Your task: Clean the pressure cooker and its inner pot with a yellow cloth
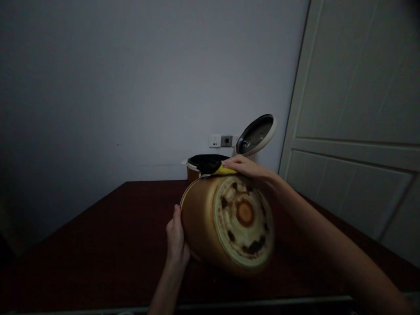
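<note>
A brown inner pot of a rice cooker (200,218) is held tilted above the table, its stained pale base turned towards me. My left hand (177,236) grips it at the left, near the rim. The pot hides some of that hand's fingers. At the pot's upper side, my right hand (243,165) holds a yellow cleaning pad or cloth (226,169) against the surface; its exact kind is unclear. Something black (210,166) shows at its left end. Behind the pot stands the rice cooker (193,174), with its lid (257,133) raised.
The dark red table (131,227) reaches back to a pale wall (131,87). Wall sockets (226,141) are set behind the cooker. A white panelled door (354,131) stands close on the right. The table's front edge runs along the bottom of the view.
</note>
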Demonstrator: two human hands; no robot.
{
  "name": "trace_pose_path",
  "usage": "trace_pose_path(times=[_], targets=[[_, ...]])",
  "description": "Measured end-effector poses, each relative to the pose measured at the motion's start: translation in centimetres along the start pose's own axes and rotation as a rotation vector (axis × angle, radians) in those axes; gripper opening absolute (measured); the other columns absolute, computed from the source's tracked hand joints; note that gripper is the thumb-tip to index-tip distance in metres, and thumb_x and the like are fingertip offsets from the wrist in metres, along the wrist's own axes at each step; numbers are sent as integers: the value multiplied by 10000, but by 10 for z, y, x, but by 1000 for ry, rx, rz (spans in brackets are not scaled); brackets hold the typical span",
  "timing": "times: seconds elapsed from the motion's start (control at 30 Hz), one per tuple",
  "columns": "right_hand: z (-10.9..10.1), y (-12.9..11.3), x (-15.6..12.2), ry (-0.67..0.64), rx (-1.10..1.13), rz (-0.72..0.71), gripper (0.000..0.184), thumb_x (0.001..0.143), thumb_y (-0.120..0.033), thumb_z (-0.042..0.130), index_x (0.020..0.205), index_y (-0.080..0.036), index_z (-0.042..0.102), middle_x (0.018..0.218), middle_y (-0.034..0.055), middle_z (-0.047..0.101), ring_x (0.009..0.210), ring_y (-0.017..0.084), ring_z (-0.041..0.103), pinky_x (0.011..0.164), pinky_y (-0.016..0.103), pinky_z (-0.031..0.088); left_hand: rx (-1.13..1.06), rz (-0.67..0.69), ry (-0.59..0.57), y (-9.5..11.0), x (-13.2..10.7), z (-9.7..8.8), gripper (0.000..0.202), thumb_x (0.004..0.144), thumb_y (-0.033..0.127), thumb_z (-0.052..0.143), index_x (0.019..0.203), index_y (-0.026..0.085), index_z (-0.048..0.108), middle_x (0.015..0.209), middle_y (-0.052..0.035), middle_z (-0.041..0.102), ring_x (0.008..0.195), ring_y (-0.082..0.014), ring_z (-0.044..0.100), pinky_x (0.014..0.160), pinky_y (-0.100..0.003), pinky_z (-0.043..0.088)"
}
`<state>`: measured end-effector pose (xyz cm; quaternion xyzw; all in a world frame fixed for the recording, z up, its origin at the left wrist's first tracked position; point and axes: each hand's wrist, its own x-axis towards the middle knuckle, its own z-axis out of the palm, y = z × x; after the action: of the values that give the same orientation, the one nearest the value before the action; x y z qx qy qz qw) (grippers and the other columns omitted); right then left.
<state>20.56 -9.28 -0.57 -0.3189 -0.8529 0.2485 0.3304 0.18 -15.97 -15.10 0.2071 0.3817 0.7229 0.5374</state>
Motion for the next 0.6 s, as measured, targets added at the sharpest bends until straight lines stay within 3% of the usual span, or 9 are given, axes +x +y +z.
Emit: trace_pose_path(times=[0.1, 0.2, 0.3, 0.4, 0.5, 0.6], targets=[[7, 22, -21, 152, -58, -157, 422, 890, -505, 450, 955, -193, 725, 1168, 73, 649, 1059, 225, 594, 920, 390, 458, -79, -65, 51, -6, 11, -5, 228, 867, 318, 548, 862, 133, 680, 778, -63, 717, 633, -148, 661, 624, -262, 527], [30, 26, -51, 171, -306, -289, 327, 908, -420, 471, 1015, -234, 718, 1417, 59, 449, 1346, 238, 332, 1119, 469, 212, -160, -117, 105, -10, 26, -12, 228, 887, 297, 510, 931, 148, 676, 768, -50, 716, 652, -161, 672, 662, -290, 543], [61, 9, -75, 37, -463, -327, 334, 928, -365, 457, 1213, -282, 609, 1454, 52, 391, 1375, 205, 280, 1123, 464, 216, -177, -91, 165, -11, 33, -16, 263, 893, 302, 494, 1011, 142, 665, 748, -49, 714, 644, -171, 673, 654, -299, 549], [84, -15, -79, -43, -554, -429, 399, 915, -378, 485, 1307, -313, 513, 1494, 54, 310, 1388, 206, 245, 1121, 455, 229, -140, -67, 178, -13, 27, -13, 310, 892, 328, 492, 1017, 107, 670, 748, -76, 715, 625, -179, 672, 613, -291, 548], [84, -26, -64, -19, -593, -499, 418, 917, -394, 475, 1326, -309, 490, 1504, 48, 292, 1396, 200, 222, 1130, 462, 202, -127, -57, 102, -14, 16, -5, 320, 893, 337, 493, 980, 95, 683, 795, -96, 722, 601, -166, 665, 611, -280, 549], [65, -12, -47, 128, -593, -445, 442, 936, -378, 433, 1370, -293, 432, 1510, 44, 281, 1409, 204, 175, 1132, 493, 181, -123, -31, 91, -7, 10, -1, 282, 888, 323, 507, 942, 112, 686, 829, -87, 726, 619, -152, 667, 626, -267, 550]])
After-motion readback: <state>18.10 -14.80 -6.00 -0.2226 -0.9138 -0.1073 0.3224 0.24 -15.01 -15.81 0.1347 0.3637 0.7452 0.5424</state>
